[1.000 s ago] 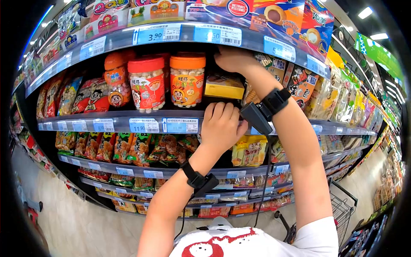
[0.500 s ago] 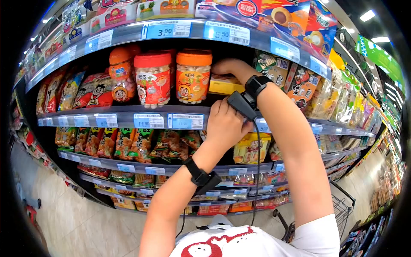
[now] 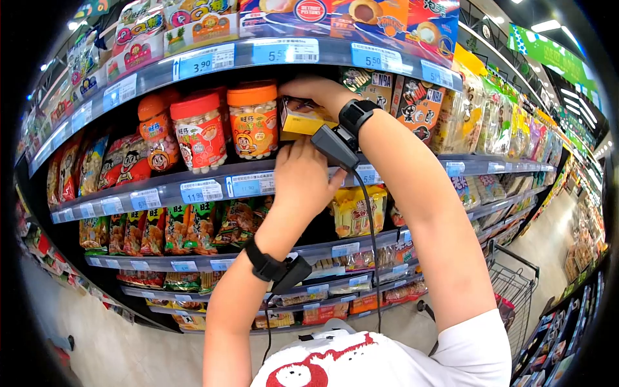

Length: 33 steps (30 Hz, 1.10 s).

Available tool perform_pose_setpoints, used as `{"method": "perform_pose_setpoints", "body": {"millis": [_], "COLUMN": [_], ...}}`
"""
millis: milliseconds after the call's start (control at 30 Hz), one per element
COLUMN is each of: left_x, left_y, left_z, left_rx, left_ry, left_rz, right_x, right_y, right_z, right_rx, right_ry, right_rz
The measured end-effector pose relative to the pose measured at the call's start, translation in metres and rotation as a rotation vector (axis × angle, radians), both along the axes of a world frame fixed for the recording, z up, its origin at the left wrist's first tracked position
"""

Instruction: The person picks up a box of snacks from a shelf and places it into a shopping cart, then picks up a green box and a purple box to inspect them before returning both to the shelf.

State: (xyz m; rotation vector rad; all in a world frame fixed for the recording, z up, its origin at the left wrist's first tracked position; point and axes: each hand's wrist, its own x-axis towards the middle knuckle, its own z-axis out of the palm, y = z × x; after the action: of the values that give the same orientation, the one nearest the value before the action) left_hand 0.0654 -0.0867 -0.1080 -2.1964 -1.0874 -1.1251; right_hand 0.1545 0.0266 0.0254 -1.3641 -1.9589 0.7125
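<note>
My right hand (image 3: 312, 89) reaches into the shelf and bends over the top of a yellow box (image 3: 309, 121) with a dark picture on it; its fingertips are hidden behind the box. Below, my left hand (image 3: 302, 173) lies across the shelf edge, fingers stretched upward to the lower front of the box and thumb apart. To the left of the box stand a jar with an orange lid (image 3: 253, 122) and a jar with a red lid (image 3: 199, 134). Both wrists wear black bands with small devices and cables.
Boxes marked NBA (image 3: 416, 111) stand right of my right hand. The upper shelf edge (image 3: 335, 51) runs close above it. Bagged snacks (image 3: 187, 226) fill the shelf below. A wire shopping cart (image 3: 516, 284) is at my right.
The view has shifted, so the shelf and both hands appear farther left. More of the box's dark picture shows above its yellow part. Both hands stay close to the box.
</note>
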Motion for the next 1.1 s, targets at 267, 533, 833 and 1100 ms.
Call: {"method": "perform_pose_setpoints", "body": {"millis": [267,533,833,1100], "left_x": [-0.023,-0.019,-0.019,-0.018], "left_y": [0.013,0.036,0.049,0.038], "left_z": [0.020,0.022,0.020,0.025], "left_rx": [-0.009,0.055,-0.039,-0.037], "left_ry": [0.185,0.163,0.105,0.071], "left_rz": [-0.033,-0.068,-0.285,-0.241], "right_x": [0.001,-0.003,0.009,0.017], "right_y": [-0.040,-0.056,-0.077,-0.088], "right_z": [0.005,0.015,0.015,0.019], "right_rx": [-0.134,-0.058,0.001,0.027], "right_ry": [0.234,0.018,0.067,0.139], "right_rz": [-0.057,-0.083,-0.011,0.057]}}
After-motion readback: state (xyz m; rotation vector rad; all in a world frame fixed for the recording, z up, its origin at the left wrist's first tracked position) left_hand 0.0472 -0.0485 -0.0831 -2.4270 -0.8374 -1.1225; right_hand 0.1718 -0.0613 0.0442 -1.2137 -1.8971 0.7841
